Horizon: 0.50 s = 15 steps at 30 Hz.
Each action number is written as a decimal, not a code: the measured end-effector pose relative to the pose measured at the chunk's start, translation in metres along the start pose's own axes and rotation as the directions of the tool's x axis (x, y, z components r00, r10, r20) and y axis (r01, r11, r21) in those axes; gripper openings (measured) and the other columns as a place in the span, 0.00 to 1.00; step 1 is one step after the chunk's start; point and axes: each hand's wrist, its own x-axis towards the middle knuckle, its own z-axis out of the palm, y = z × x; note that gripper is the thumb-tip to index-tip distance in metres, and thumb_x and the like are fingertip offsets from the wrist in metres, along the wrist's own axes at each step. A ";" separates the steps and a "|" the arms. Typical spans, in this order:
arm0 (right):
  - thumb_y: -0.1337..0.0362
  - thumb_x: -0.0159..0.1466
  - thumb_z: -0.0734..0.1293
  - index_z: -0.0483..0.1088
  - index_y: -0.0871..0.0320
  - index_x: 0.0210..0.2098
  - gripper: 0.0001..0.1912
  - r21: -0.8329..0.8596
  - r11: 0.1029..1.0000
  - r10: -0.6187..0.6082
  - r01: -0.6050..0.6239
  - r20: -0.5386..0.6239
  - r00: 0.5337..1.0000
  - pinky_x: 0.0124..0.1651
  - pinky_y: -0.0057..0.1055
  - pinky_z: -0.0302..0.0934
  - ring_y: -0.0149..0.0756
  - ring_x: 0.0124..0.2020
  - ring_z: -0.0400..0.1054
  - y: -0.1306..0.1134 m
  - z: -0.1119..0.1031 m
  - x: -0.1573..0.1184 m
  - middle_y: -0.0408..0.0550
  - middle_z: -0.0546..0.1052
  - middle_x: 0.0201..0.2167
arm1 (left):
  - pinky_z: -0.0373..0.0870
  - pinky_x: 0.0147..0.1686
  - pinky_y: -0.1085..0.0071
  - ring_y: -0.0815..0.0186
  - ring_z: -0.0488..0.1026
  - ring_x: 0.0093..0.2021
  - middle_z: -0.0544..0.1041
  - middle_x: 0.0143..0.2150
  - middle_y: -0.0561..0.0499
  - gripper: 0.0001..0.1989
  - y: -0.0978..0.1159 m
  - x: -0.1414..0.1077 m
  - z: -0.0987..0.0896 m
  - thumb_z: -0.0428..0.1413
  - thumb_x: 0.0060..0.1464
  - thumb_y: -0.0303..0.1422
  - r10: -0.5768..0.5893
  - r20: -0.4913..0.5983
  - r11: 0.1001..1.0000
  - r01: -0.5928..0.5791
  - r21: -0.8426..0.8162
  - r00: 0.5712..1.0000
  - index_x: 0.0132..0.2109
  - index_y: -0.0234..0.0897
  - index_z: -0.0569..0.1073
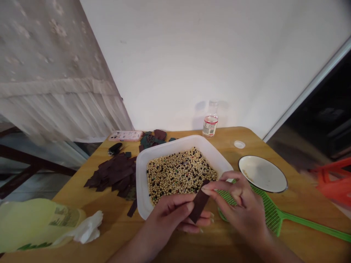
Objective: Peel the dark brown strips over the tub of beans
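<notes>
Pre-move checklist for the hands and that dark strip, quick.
Dark strip gripped by left hand and right hand: ok.
Strip clear of the beans in the white tub: cannot tell.
Beans contained inside tub: ok.
Green fly swatter clear of right hand: not ok, its mesh lies beneath that hand.
Pile of dark pieces beside tub, away from hands: ok.

The strip (199, 202) is dark brown, the tub (175, 148) white, the beans (181, 175) a mix of cream, black and green.
</notes>
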 end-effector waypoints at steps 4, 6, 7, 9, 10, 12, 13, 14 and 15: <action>0.71 0.61 0.68 0.70 0.50 0.35 0.08 0.096 0.992 -0.083 0.082 0.008 0.996 0.29 0.28 0.67 0.34 0.30 0.72 0.001 0.000 0.000 0.39 0.76 0.23 | 0.75 0.37 0.72 0.61 0.81 0.41 0.84 0.38 0.48 0.14 0.001 0.000 0.000 0.61 0.51 0.43 0.003 -0.001 1.000 -0.003 -0.011 1.000 0.42 0.41 0.81; 0.70 0.61 0.68 0.71 0.51 0.35 0.07 0.056 0.996 -0.074 0.074 0.009 0.997 0.25 0.27 0.65 0.33 0.27 0.72 0.001 0.000 0.000 0.39 0.76 0.23 | 0.75 0.36 0.73 0.61 0.81 0.40 0.84 0.37 0.48 0.15 0.001 0.000 0.000 0.62 0.50 0.43 0.008 -0.015 1.000 -0.009 -0.028 1.000 0.43 0.41 0.80; 0.70 0.61 0.68 0.71 0.51 0.35 0.06 0.032 0.998 -0.060 0.060 0.016 0.998 0.23 0.26 0.64 0.32 0.26 0.71 0.002 0.000 -0.001 0.39 0.76 0.23 | 0.75 0.36 0.73 0.62 0.81 0.39 0.84 0.37 0.47 0.16 0.001 0.000 0.000 0.62 0.50 0.43 0.012 -0.022 0.999 -0.013 -0.038 1.000 0.44 0.41 0.80; 0.70 0.62 0.68 0.70 0.52 0.34 0.06 0.037 0.997 -0.076 0.075 0.028 0.997 0.23 0.27 0.65 0.32 0.26 0.71 0.002 -0.001 0.000 0.39 0.76 0.22 | 0.75 0.35 0.74 0.62 0.81 0.38 0.84 0.36 0.47 0.16 0.000 0.000 0.000 0.63 0.49 0.43 0.017 -0.024 0.998 -0.018 -0.054 1.000 0.43 0.41 0.80; 0.70 0.62 0.67 0.69 0.51 0.33 0.07 0.056 0.994 -0.099 0.098 0.028 0.995 0.25 0.28 0.66 0.33 0.27 0.72 0.002 -0.001 0.000 0.38 0.77 0.22 | 0.75 0.35 0.74 0.62 0.81 0.38 0.84 0.36 0.47 0.15 0.000 0.000 0.000 0.63 0.49 0.43 0.017 -0.022 0.998 -0.018 -0.060 1.000 0.42 0.41 0.81; 0.70 0.62 0.67 0.68 0.51 0.32 0.07 0.060 0.991 -0.125 0.123 0.024 0.992 0.26 0.29 0.67 0.34 0.26 0.72 0.001 -0.003 0.002 0.38 0.77 0.21 | 0.75 0.34 0.74 0.62 0.81 0.38 0.84 0.36 0.47 0.15 0.000 0.000 0.000 0.63 0.49 0.43 0.021 -0.017 0.997 -0.022 -0.070 1.000 0.41 0.41 0.81; 0.70 0.62 0.67 0.68 0.51 0.33 0.07 0.039 0.992 -0.122 0.121 0.021 0.992 0.25 0.29 0.66 0.33 0.25 0.71 0.001 -0.003 0.003 0.39 0.77 0.22 | 0.75 0.34 0.74 0.62 0.81 0.38 0.84 0.36 0.47 0.15 0.000 0.000 0.000 0.63 0.49 0.43 0.022 -0.014 0.997 -0.023 -0.072 1.000 0.42 0.41 0.81; 0.71 0.62 0.67 0.69 0.51 0.33 0.07 0.020 0.993 -0.113 0.113 0.018 0.993 0.24 0.29 0.66 0.33 0.24 0.71 0.001 -0.003 0.004 0.39 0.77 0.22 | 0.75 0.34 0.75 0.62 0.81 0.38 0.84 0.37 0.47 0.16 0.000 0.000 0.000 0.63 0.49 0.43 0.022 -0.014 0.997 -0.023 -0.073 1.000 0.43 0.40 0.80; 0.71 0.62 0.67 0.69 0.51 0.33 0.07 0.016 0.994 -0.108 0.108 0.016 0.994 0.24 0.29 0.65 0.32 0.24 0.71 0.001 -0.004 0.004 0.39 0.77 0.22 | 0.75 0.34 0.75 0.62 0.81 0.38 0.84 0.36 0.46 0.16 0.000 0.000 0.000 0.63 0.49 0.43 0.023 -0.019 0.997 -0.025 -0.075 1.000 0.44 0.40 0.80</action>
